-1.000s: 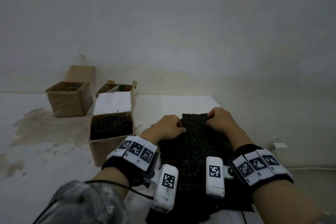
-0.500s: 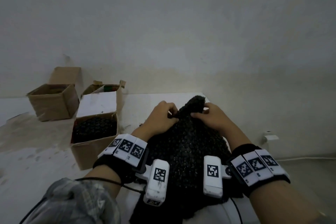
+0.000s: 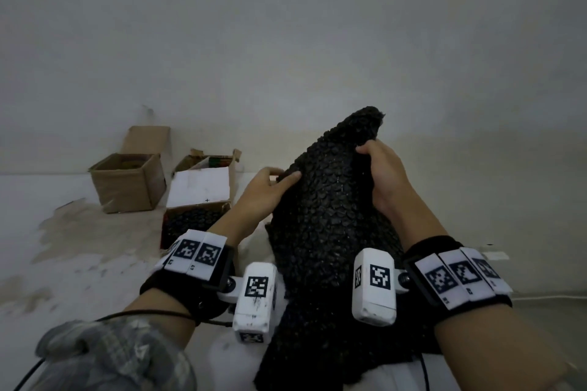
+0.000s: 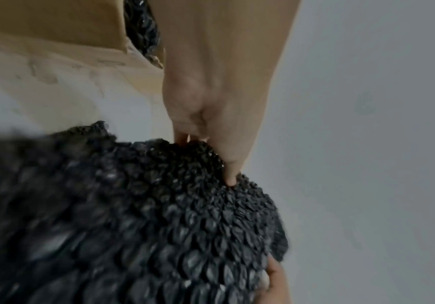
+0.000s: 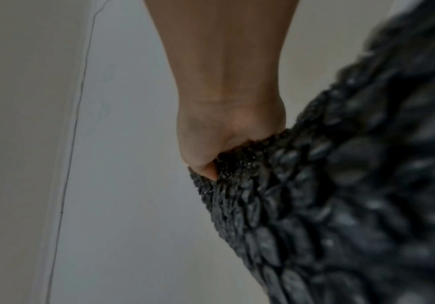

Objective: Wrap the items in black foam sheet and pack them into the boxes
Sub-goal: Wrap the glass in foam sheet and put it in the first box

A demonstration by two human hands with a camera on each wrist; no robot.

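Now the black foam sheet (image 3: 327, 216) stands lengthwise, its tip pointing up and slightly right; the left hand (image 3: 263, 194) pinches its left edge, the right hand (image 3: 386, 178) clutches its right edge.

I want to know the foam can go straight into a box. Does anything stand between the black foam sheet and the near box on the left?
Nothing visible stands between them. The black foam sheet, held up by the left hand and right hand, is beside the near box. That box already holds black foam, though.
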